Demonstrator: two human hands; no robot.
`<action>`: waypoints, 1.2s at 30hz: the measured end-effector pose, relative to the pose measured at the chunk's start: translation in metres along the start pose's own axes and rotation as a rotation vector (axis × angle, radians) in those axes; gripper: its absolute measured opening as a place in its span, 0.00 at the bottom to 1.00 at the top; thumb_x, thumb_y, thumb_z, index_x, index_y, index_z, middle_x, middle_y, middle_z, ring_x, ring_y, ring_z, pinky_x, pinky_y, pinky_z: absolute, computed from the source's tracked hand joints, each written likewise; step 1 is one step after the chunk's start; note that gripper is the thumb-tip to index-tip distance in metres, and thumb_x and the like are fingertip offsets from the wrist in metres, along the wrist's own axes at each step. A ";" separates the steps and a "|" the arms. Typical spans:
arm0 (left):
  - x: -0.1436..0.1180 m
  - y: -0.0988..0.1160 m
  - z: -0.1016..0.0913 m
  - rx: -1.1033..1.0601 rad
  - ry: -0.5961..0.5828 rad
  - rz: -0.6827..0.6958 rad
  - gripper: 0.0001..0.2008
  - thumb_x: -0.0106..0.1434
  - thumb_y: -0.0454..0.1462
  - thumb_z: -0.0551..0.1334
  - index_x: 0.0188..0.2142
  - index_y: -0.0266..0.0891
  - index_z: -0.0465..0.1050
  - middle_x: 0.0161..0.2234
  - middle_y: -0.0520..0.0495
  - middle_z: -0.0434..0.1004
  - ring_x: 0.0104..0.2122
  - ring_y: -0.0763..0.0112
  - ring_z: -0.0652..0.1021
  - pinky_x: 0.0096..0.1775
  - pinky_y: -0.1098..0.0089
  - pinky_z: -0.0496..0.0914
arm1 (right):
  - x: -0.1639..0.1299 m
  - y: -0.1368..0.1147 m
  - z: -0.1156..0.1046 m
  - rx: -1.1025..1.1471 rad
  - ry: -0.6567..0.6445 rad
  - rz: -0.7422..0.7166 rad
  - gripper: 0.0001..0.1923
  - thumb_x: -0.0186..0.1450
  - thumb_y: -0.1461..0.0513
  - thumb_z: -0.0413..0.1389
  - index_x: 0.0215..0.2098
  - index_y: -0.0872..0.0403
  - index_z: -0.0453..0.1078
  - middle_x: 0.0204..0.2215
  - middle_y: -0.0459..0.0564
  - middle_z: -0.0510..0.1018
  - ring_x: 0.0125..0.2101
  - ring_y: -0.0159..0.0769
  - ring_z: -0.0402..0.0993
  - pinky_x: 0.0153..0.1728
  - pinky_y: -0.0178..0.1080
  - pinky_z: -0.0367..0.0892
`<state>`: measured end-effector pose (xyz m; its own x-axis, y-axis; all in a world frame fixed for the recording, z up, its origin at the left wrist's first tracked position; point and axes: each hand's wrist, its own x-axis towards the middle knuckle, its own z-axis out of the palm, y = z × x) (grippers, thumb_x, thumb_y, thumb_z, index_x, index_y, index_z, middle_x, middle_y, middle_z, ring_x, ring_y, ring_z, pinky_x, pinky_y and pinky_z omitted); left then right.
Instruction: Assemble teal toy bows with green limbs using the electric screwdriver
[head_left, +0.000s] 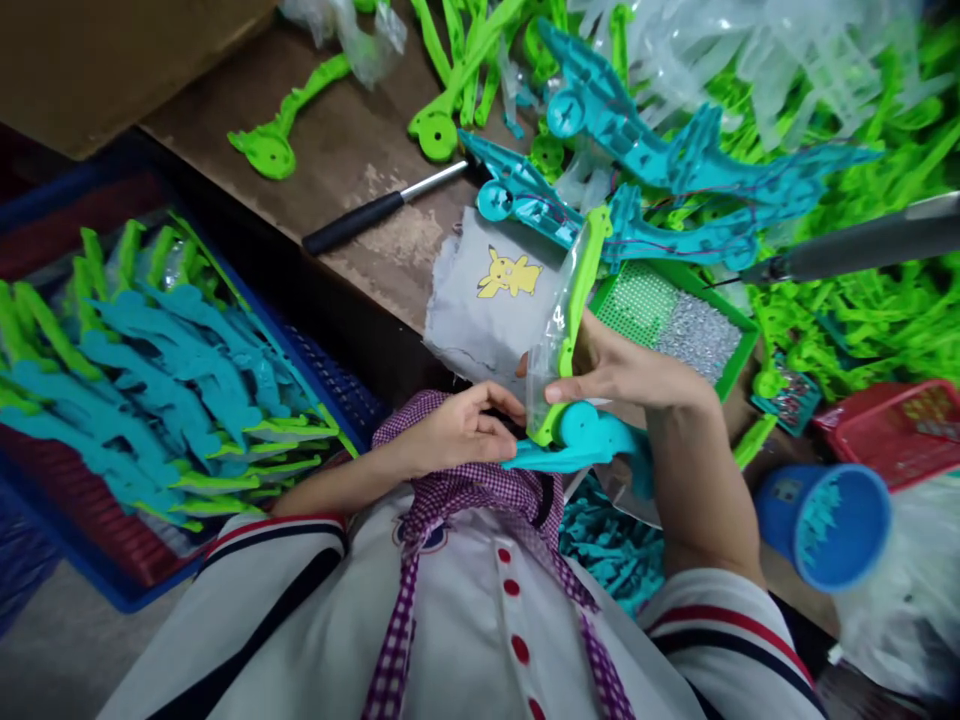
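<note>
Head view is looking down over a white top with red buttons (pixel 511 586) and a checked collar (pixel 450 490). Just beyond the collar, the left hand (pixel 457 432) is curling its fingers together around the near end of a teal part (pixel 581 445), pinching its edge. The right hand (pixel 622 370) is closing thumb and fingers on a green part (pixel 577 300) and the clear bag (pixel 546 370) wrapped about it; the green part is rising from the teal part's round hub and tilting away toward the desk (pixel 345 150). Both parts are being held together above the lap, close to the chest.

To the left, a blue crate (pixel 330 385) is holding stacked teal and green parts (pixel 150 370). To the right, a blue cup (pixel 825 520) is lying on its side, with a red basket (pixel 885 430) just behind it. Past the hands, a grey cloth (pixel 480 310) with a yellow figure is lying on the desk, beside a green tray (pixel 675 320) of small silvery pieces. Farther off, a black-handled tool (pixel 382 210) is resting on the wood, two assembled teal toys (pixel 645 170) are lying across a heap of green parts (pixel 862 300), and loose clear bags (pixel 750 60) are covering the far pile.
</note>
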<state>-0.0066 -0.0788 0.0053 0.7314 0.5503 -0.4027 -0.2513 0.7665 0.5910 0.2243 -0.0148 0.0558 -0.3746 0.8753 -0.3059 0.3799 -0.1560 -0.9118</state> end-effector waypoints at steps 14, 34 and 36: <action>0.021 -0.026 -0.007 0.027 0.615 0.169 0.24 0.40 0.38 0.79 0.33 0.39 0.69 0.33 0.48 0.82 0.33 0.69 0.81 0.41 0.68 0.76 | 0.016 0.026 -0.006 -0.255 -0.325 0.132 0.36 0.50 0.45 0.70 0.51 0.51 0.70 0.39 0.50 0.80 0.37 0.42 0.77 0.34 0.41 0.76; 0.038 -0.015 -0.017 -0.064 0.538 0.106 0.19 0.50 0.43 0.76 0.35 0.34 0.76 0.33 0.47 0.81 0.33 0.72 0.82 0.40 0.71 0.79 | 0.022 0.053 -0.002 0.018 -0.360 0.242 0.25 0.52 0.48 0.69 0.39 0.56 0.73 0.31 0.46 0.77 0.29 0.32 0.69 0.29 0.37 0.65; 0.038 -0.004 -0.023 0.073 0.443 0.091 0.21 0.54 0.47 0.74 0.40 0.35 0.75 0.35 0.46 0.81 0.35 0.71 0.81 0.41 0.71 0.78 | 0.023 0.052 -0.002 0.056 -0.367 0.240 0.26 0.51 0.48 0.70 0.39 0.56 0.73 0.31 0.46 0.77 0.30 0.33 0.69 0.30 0.37 0.65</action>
<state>0.0071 -0.0531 -0.0283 0.3631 0.7153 -0.5971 -0.2455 0.6916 0.6793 0.2372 -0.0019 0.0015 -0.5608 0.5921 -0.5787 0.4502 -0.3685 -0.8134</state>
